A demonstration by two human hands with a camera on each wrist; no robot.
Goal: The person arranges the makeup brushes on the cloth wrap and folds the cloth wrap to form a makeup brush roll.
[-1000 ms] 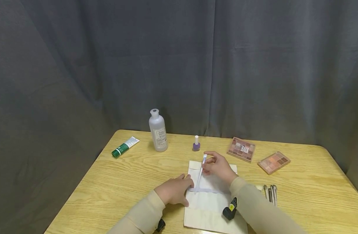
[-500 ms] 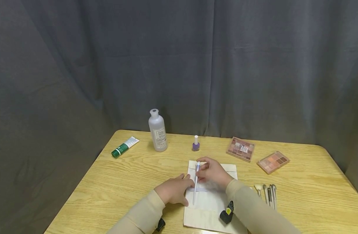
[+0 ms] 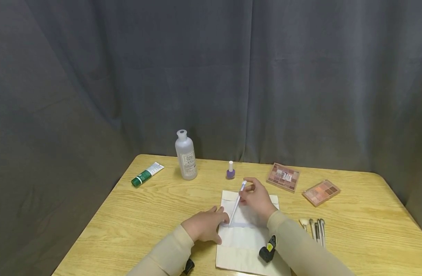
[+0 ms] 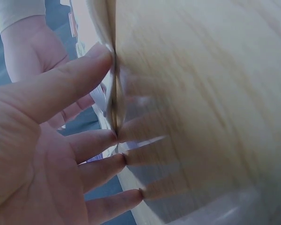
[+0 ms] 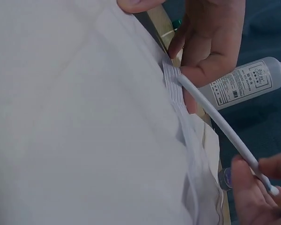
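A cream cloth wrap (image 3: pixel 245 247) with a whitish elastic band (image 5: pixel 173 86) across it lies flat on the table. My right hand (image 3: pixel 259 199) pinches a slim white stick (image 3: pixel 236 207) near its upper end, which has bluish marks. The stick slants down to the left, and in the right wrist view its lower tip meets the elastic band. My left hand (image 3: pixel 205 225) rests at the wrap's left edge, fingers spread; its thumb (image 4: pixel 84 70) touches the cloth edge, and a finger lies right at the band beside the stick's tip.
Several makeup brushes (image 3: pixel 317 232) lie right of the wrap. Two makeup palettes (image 3: pixel 284 177) are at the back right. A purple nail polish bottle (image 3: pixel 230 172) and a clear plastic bottle (image 3: pixel 186 157) stand at the back; a green tube (image 3: pixel 146 175) lies on the left.
The stick first moved down and left, its tip passing below the band, then back up and right with my right hand to the band. My left hand has stayed in place.
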